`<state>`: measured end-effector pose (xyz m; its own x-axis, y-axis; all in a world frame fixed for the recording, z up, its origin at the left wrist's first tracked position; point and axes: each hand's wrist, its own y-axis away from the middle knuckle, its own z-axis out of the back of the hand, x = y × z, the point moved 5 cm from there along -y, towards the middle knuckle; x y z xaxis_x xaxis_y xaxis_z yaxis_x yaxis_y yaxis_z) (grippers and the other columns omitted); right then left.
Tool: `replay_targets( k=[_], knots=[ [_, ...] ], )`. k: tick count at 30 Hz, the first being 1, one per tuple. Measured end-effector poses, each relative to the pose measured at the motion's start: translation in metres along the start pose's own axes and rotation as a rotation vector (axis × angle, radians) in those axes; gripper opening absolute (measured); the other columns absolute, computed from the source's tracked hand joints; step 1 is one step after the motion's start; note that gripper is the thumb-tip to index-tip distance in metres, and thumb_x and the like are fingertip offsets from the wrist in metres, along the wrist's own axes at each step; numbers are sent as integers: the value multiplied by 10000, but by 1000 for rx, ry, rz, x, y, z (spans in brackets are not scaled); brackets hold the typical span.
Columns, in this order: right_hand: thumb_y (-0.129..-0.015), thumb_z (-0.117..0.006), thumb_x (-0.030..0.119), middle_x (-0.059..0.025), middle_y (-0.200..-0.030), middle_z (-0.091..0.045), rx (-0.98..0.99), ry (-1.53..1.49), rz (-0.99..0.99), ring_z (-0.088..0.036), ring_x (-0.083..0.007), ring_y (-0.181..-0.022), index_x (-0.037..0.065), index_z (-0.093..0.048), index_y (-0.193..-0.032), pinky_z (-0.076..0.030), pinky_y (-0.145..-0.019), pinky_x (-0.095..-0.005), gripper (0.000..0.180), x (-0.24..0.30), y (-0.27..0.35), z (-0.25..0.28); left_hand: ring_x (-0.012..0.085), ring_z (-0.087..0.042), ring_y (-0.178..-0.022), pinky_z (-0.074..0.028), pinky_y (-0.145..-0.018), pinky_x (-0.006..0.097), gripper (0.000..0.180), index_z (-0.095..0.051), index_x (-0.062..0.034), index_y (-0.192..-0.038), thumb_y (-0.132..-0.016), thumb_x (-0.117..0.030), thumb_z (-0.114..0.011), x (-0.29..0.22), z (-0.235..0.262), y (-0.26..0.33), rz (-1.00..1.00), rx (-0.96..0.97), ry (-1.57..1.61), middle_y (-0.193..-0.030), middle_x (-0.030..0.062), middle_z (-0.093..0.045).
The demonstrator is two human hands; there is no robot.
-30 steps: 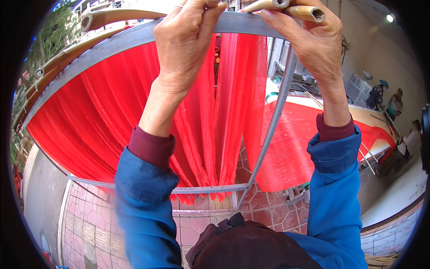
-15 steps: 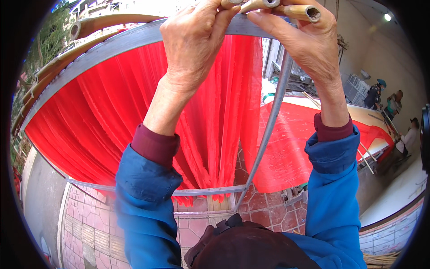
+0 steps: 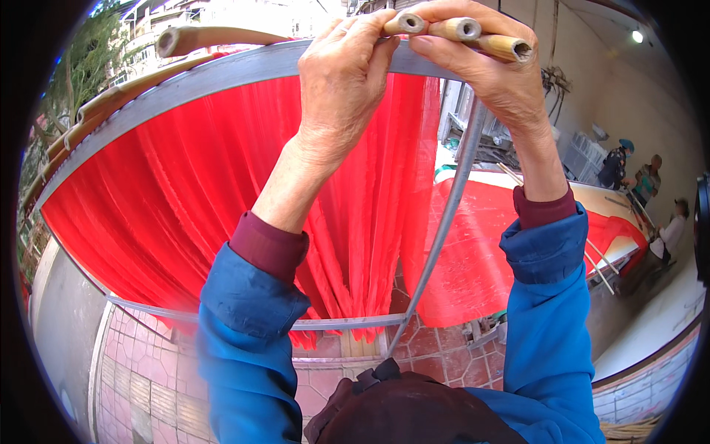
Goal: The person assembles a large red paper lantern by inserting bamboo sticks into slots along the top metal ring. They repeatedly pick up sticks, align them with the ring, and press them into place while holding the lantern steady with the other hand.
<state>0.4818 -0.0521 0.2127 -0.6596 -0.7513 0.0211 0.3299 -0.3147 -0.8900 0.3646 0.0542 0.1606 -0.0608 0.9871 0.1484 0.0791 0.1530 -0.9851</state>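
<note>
Three hollow bamboo poles show their cut ends side by side above a grey metal rail [image 3: 222,74]. My left hand [image 3: 340,85] is closed at the left bamboo pole [image 3: 405,24], thumb and fingers against it. Curled over the middle bamboo pole [image 3: 457,29] and the right bamboo pole [image 3: 510,48], my right hand [image 3: 499,78] has its thumb underneath. Below and beyond the rail, long folds of red cloth [image 3: 244,170] hang down close together. The poles' far lengths are hidden behind my hands.
An upright metal post [image 3: 444,207] and a lower bar [image 3: 355,323] frame the cloth. More bamboo poles [image 3: 222,38] lie along the rail at left. On the right, red cloth [image 3: 470,259] covers a table; several people [image 3: 615,163] are beyond it. Pink paving [image 3: 159,370] lies below.
Both hands and the pole ends appear slightly lower in the view, so the ends show more fully. My left hand has moved a little to the right, still at the poles.
</note>
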Motion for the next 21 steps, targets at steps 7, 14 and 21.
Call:
replay_targets(
  k=[7,14,21],
  knots=[
    [-881,-812,149,-44,-1007,-772,32,255,-38,-742,-160,-928,95,-783,-1106,-604,-835,-277,234,-7,6,15,152,-723,-995,-595,-865,289,194,-698,-25,-1184,-996,-21,-653,23,63,21,263,-53,-59,-1090,82,-748],
    [-915,-778,175,-71,-1026,-775,49,251,-58,-751,-180,-924,107,-770,-1160,-611,-862,-308,254,-5,8,14,156,-751,-806,-604,-750,265,242,-629,45,-1087,-950,-108,-757,37,93,8,186,-194,-91,-877,113,-762],
    [-858,-765,26,-69,-969,-751,57,10,-117,-658,-102,-852,-46,-737,-1097,-519,-756,-231,251,4,1,8,71,-584,-727,-478,-647,252,66,-667,20,-981,-986,-43,-689,44,83,-5,133,-198,113,-798,13,-657]
  ],
)
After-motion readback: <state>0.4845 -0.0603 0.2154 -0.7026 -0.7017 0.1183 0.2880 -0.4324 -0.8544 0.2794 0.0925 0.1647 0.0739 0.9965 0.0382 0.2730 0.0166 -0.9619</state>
